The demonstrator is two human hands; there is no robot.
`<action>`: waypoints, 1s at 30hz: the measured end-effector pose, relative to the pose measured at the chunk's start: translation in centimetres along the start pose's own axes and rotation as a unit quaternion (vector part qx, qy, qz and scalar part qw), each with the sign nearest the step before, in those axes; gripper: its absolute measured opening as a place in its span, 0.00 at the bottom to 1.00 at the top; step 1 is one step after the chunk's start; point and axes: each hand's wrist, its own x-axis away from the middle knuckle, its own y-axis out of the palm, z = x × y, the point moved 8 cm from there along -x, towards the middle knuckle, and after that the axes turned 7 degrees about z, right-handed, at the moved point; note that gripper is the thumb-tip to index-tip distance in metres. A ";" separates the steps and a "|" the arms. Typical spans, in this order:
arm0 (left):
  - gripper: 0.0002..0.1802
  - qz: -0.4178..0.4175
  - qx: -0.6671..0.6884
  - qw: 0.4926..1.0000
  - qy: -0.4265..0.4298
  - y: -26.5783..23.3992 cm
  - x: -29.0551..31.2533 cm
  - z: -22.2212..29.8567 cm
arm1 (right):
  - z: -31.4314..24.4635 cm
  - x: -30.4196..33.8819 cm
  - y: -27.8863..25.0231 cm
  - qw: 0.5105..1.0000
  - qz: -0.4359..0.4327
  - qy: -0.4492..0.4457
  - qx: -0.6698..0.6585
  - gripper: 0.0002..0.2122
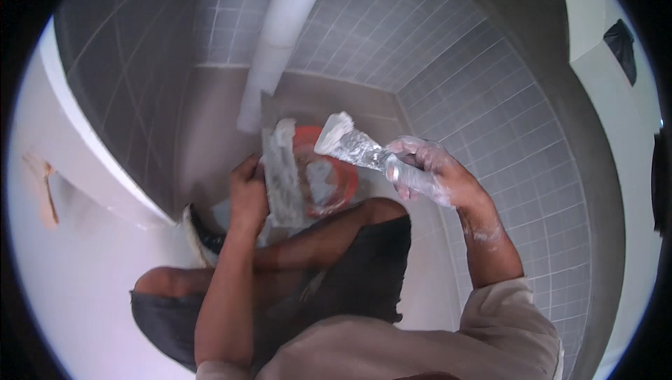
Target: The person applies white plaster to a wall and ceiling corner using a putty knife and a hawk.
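My right hand (435,169), smeared with white paste, is closed around the handle of a putty knife (360,150). A lump of white paste (339,127) sits on the knife's blade, which points left toward the middle. In my left hand (248,196) is a flat rectangular trowel (284,180), held steeply tilted, with paste along its upper part. The trowel's handle is hidden by my fingers. Beyond and below both tools stands an orange bucket (348,183) with greyish-white material inside; the trowel covers its left side. The knife's blade is apart from the trowel.
A white pipe (283,26) rises at the far side, close to the trowel's upper end. Grey tiled walls (504,114) enclose the corner right and back, with a dark tiled wall (126,79) at left. My bent legs (315,240) are just below the bucket. A shoe (199,233) shows at left.
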 end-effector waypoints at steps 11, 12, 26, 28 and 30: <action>0.11 -0.066 0.127 0.988 -0.061 0.4 0.5 0.7 | -12.7 3.7 -11.3 0.708 0.519 -0.272 0.394 0.12; 0.11 -0.061 0.124 0.988 -0.064 0.3 0.2 0.4 | -13.4 3.5 -11.8 0.708 0.518 -0.274 0.393 0.12; 0.11 -0.051 0.120 0.990 -0.053 0.3 0.1 0.3 | -16.9 1.6 -16.5 0.561 0.574 -0.254 0.540 0.13; 0.11 -0.063 0.103 0.991 -0.060 0.4 0.3 0.5 | -17.1 1.6 -16.8 0.561 0.595 -0.243 0.521 0.14; 0.11 -0.059 0.104 0.990 -0.068 0.5 0.6 1.0 | -16.6 1.5 -17.8 0.553 0.597 -0.257 0.521 0.15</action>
